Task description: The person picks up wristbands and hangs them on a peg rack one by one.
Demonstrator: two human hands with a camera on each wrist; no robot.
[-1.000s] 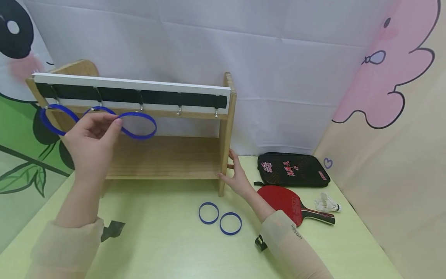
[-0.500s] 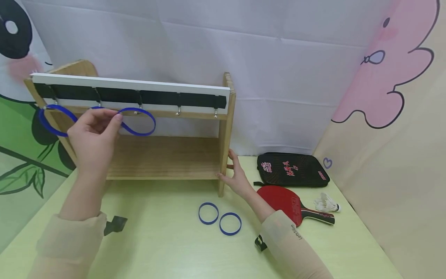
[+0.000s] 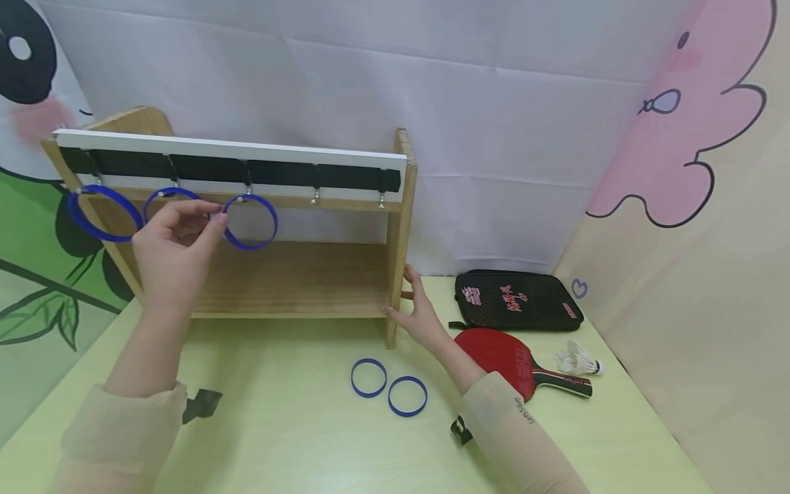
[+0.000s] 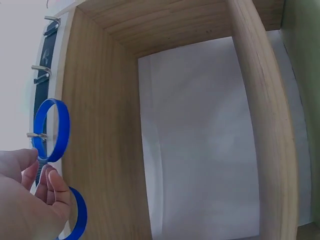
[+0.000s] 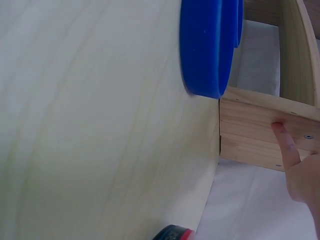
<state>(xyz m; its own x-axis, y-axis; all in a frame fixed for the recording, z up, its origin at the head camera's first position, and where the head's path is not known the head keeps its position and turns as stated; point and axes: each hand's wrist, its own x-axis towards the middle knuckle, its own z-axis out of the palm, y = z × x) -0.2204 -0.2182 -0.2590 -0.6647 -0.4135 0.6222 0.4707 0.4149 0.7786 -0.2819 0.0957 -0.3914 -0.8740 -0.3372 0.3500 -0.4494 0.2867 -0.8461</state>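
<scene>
My left hand (image 3: 179,250) pinches the left edge of a blue wristband (image 3: 274,223) between thumb and fingertips. That band hangs round the third metal hook (image 4: 37,135) of the white rack strip (image 3: 234,147). Other blue wristbands (image 3: 105,237) hang on the two hooks to its left, partly behind the hand. My right hand (image 3: 422,315) rests against the right side of the wooden shelf (image 3: 401,254); in the right wrist view a straight finger (image 5: 286,142) presses its side panel. Two more blue wristbands (image 3: 369,396) lie on the table in front.
Two hooks (image 3: 316,197) at the right of the strip carry no band. Right of the shelf lie a black case (image 3: 518,302), a red table tennis bat (image 3: 494,350) and a shuttlecock (image 3: 577,360). Dark tape pieces (image 3: 202,405) stick to the table (image 3: 296,439).
The wristband in my left hand has gone from a stretched, tilted oval to a rounder shape hanging on the third hook. My left hand has shifted slightly right; the right hand has stayed put.
</scene>
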